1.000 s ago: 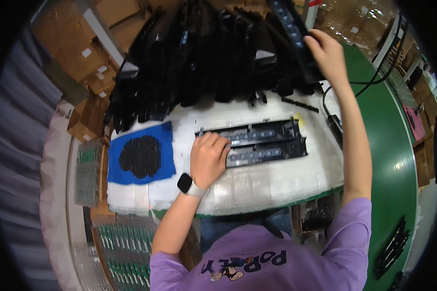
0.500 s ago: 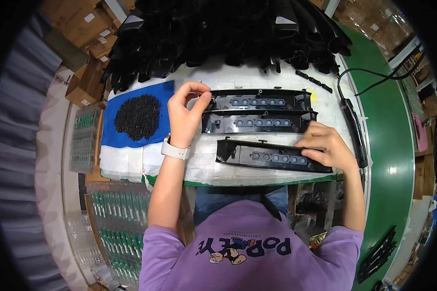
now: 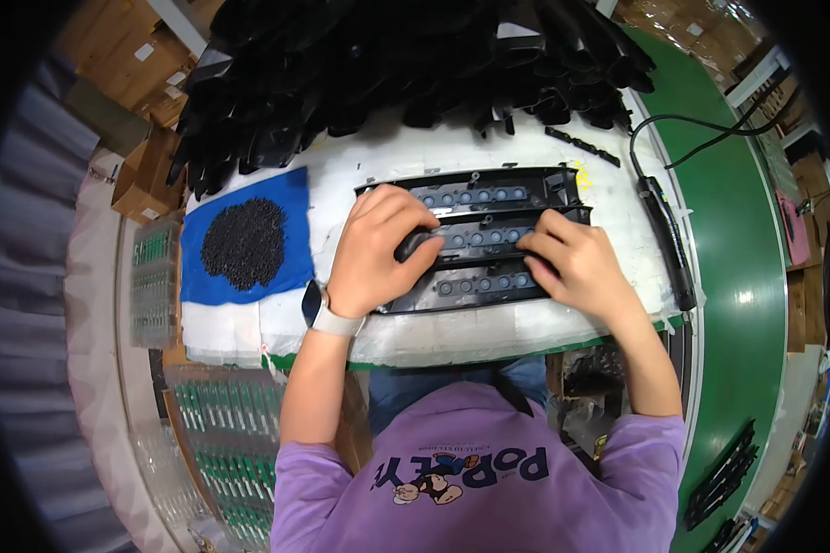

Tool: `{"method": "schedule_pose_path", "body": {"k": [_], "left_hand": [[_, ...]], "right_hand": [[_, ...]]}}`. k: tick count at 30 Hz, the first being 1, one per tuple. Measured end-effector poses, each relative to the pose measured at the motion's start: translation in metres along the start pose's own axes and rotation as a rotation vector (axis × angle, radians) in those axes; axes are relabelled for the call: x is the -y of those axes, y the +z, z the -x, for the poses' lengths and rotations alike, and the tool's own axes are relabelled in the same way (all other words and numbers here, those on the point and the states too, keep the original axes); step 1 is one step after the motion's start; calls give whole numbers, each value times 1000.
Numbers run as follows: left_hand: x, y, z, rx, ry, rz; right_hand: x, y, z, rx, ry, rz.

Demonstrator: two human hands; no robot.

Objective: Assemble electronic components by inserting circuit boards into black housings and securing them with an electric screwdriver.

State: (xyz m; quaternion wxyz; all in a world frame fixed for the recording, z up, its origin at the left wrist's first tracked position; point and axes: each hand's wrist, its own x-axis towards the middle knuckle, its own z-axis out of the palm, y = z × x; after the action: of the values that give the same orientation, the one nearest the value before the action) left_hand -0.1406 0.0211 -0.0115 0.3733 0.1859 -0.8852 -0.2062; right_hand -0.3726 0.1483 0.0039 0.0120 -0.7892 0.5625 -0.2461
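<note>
Three long black plastic panels lie side by side on the white work surface, each with a row of round grey studs: a far panel (image 3: 503,194), a middle panel (image 3: 475,240) and a near panel (image 3: 484,284). My left hand (image 3: 378,244), a watch on its wrist, curls over their left ends, thumb and forefinger closing round a dark part of the middle panel. Bent fingers of my right hand (image 3: 576,263) press at the right part of the middle and near panels. Both hands hide the panel ends beneath them.
A blue cloth (image 3: 295,217) at left bears a heap of small black pieces (image 3: 244,242). Many black plastic parts (image 3: 406,64) pile up along the back. A corded black tool (image 3: 666,240) lies at right, near a thin black strip (image 3: 581,146). Trays of green boards (image 3: 226,405) stand at lower left.
The near panel has moved up and left against the other two. My left hand came down onto the panels' left ends; my right hand shifted left with the near panel.
</note>
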Motion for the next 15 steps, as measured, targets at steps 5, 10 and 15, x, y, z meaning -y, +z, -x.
{"method": "schedule_pose_path", "body": {"k": [5,10,15], "left_hand": [[-16,1,0,106,68,-167],[-27,-5,0,80,15,-180],[-23,-9,1,124,-1,-112]], "right_hand": [[4,-1,-2,72,-85,80],[0,-41,-33,36,-143,-120],[-46,-83,-94,-523,135,-87]]}}
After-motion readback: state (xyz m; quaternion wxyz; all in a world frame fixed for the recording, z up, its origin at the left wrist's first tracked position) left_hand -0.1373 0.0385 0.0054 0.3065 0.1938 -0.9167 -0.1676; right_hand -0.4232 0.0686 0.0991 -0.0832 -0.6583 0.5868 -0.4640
